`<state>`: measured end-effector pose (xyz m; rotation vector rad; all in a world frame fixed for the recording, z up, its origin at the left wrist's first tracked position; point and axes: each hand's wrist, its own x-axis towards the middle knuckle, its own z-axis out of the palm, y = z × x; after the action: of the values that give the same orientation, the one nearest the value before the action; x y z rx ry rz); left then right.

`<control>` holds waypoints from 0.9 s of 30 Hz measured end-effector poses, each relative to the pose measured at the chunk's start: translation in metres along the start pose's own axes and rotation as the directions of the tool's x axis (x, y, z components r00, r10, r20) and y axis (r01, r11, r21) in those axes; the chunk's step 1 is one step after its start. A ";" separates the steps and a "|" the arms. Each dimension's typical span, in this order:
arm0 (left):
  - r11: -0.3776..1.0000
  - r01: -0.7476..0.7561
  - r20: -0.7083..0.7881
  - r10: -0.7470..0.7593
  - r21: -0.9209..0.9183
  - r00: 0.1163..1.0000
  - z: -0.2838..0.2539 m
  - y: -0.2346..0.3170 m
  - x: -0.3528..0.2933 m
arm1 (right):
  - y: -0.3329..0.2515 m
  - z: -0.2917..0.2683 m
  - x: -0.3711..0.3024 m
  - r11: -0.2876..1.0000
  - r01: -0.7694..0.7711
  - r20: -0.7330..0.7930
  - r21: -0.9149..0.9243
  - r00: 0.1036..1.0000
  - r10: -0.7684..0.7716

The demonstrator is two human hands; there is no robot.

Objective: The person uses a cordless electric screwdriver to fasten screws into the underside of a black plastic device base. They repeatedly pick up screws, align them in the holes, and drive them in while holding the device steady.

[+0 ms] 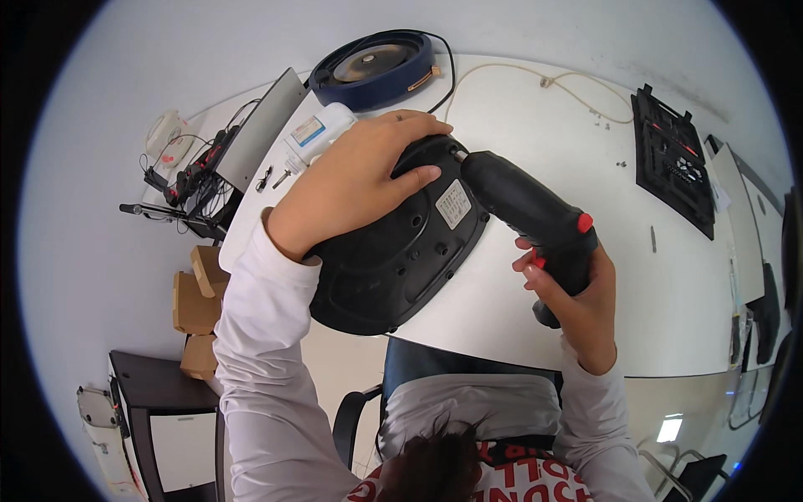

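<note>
A black plastic appliance base (368,276) lies at a slant on the white table, its underside up, with screw holes and a white label (454,204). My left hand (360,180) grips its far end, thumb on the underside and fingers over the edge. My right hand (590,305) is closed around the handle of a black cordless screwdriver (527,197) with red buttons. The tool's tip points left and meets the base near a hole at its far right edge. Whether a screw sits under the bit is too small to tell.
Behind my left hand are a white bottle (322,130) and a round dark-blue appliance (372,69) with a cord. Small screws (621,164), a thin metal bit (653,239) and an open black tool case (676,163) lie to the right. A monitor (263,125) stands left, above cardboard boxes (196,303).
</note>
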<state>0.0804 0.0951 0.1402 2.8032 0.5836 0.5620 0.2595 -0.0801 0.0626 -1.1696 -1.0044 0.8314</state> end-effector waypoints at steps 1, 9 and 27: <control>1.000 -0.002 0.002 0.002 0.003 1.000 -0.001 0.000 0.000 | 0.000 0.001 0.001 1.000 0.017 0.001 -0.022 1.000 -0.017; 0.992 0.115 -0.016 -0.115 -0.050 0.993 -0.001 0.004 0.000 | -0.013 0.000 0.008 0.991 -0.024 0.032 -0.132 0.999 0.029; 0.999 -0.009 -0.039 0.011 0.038 0.999 -0.001 0.011 0.001 | 0.000 0.002 0.011 0.987 0.121 0.062 -0.106 0.991 -0.115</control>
<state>0.0845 0.0859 0.1442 2.8383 0.5942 0.6152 0.2612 -0.0694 0.0650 -1.1729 -1.1665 0.7253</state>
